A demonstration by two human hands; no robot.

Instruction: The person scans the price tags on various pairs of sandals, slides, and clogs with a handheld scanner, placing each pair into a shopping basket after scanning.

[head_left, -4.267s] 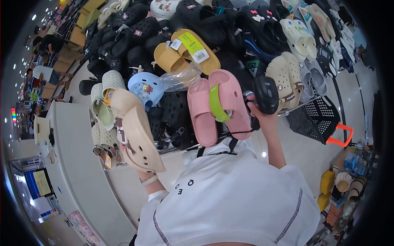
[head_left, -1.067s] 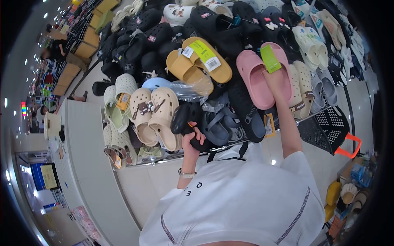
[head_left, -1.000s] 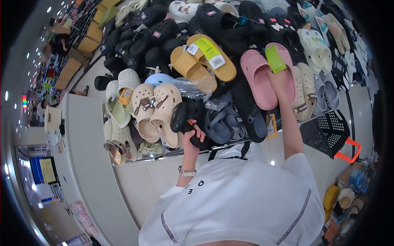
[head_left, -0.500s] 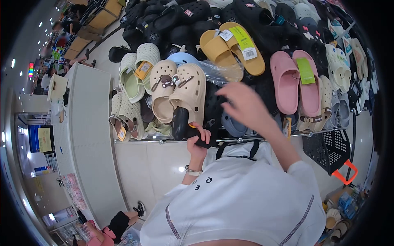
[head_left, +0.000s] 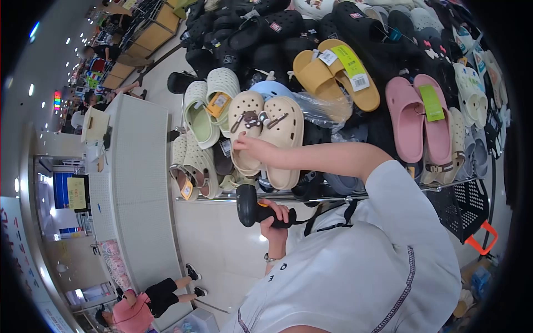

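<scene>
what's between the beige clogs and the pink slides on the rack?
Head view: clear plastic wrap, black footwear beneath it and the yellow slides above lie between the beige clogs and pink slides.

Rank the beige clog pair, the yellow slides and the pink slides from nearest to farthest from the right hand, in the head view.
1. Beige clog pair: the right hand touches its left shoe.
2. Yellow slides: up and to the right in the picture, higher in the pile.
3. Pink slides: far right of the pile, beyond the forearm.

Our right hand [head_left: 251,149] touching the beige clogs [head_left: 266,139] on the rack, our left hand [head_left: 276,213] gripping the black scanner [head_left: 248,205], pink slides [head_left: 420,122] well to the right
</scene>
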